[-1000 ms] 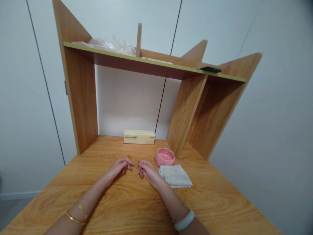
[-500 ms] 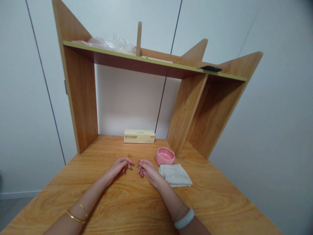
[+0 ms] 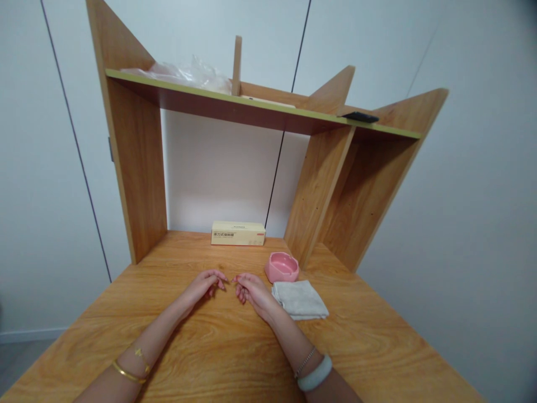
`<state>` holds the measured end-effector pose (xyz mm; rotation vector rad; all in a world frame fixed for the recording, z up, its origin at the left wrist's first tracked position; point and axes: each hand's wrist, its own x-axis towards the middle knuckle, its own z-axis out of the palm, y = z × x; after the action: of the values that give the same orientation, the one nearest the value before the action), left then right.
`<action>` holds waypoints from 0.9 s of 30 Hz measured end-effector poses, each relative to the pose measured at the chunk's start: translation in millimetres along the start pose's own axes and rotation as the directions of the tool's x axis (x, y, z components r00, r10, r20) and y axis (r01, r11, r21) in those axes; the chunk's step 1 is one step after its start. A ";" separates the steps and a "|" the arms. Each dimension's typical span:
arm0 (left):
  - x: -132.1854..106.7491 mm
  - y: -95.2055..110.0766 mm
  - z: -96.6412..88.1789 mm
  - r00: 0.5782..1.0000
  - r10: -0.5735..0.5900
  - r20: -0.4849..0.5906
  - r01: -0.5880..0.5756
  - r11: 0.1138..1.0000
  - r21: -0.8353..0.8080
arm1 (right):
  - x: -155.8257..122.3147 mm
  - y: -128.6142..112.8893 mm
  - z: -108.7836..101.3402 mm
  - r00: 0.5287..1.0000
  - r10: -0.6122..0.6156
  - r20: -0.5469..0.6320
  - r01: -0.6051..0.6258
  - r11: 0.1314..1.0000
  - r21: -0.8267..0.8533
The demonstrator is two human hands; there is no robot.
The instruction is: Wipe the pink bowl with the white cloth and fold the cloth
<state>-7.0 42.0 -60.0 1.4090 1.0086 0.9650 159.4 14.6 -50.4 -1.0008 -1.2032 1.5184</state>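
Note:
My left hand (image 3: 208, 281) hovers low over the wooden desk (image 3: 210, 358), its fingers loosely bent and apart with nothing visible in them. Facing it, my right hand (image 3: 252, 291) has its fingers curved inward, and no object shows between them. A small gap separates the fingertips of the two hands. Just right of my right wrist lies a folded grey cloth (image 3: 301, 299). Behind the cloth sits a pink ashtray-like bowl (image 3: 282, 268) with a notched rim. Farther back, a long cream-coloured box (image 3: 238, 234) with printed lettering rests near the wall.
A wooden shelf unit (image 3: 145, 168) stands on the desk's rear part, its upright divider (image 3: 318, 196) behind the bowl. On its upper board are a clear plastic bag (image 3: 188, 75) and a flat black object (image 3: 361, 117). White panels rise behind.
Both hands keep nearly the same pose and place. The whole view has shifted very slightly; nothing on the desk has been moved.

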 end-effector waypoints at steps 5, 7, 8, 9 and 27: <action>-0.4 1.4 0.5 1.000 -0.004 -0.001 0.004 1.000 -0.001 | -0.1 0.0 0.0 1.000 -0.001 -0.006 0.001 1.000 0.000; -1.0 2.3 0.9 1.000 -0.006 -0.002 0.006 1.000 -0.003 | -0.1 0.2 -0.1 1.000 0.001 -0.006 -0.001 1.000 0.000; -1.3 2.7 1.1 1.000 -0.006 -0.004 0.006 1.000 -0.004 | -0.1 0.3 -0.2 1.000 0.001 -0.005 -0.001 1.000 -0.001; -1.5 3.0 1.3 1.000 -0.007 -0.005 0.007 1.000 -0.004 | 0.0 0.5 -0.3 1.000 0.001 -0.004 -0.001 1.000 -0.001; -1.7 2.0 1.8 1.000 0.004 -0.006 -0.004 1.000 0.001 | 1.8 2.7 -1.5 1.000 -0.007 0.006 0.007 0.998 -0.057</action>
<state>-5.6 39.7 -58.2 1.4103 1.0106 0.9724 159.8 16.4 -53.4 -1.0294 -1.2593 1.4895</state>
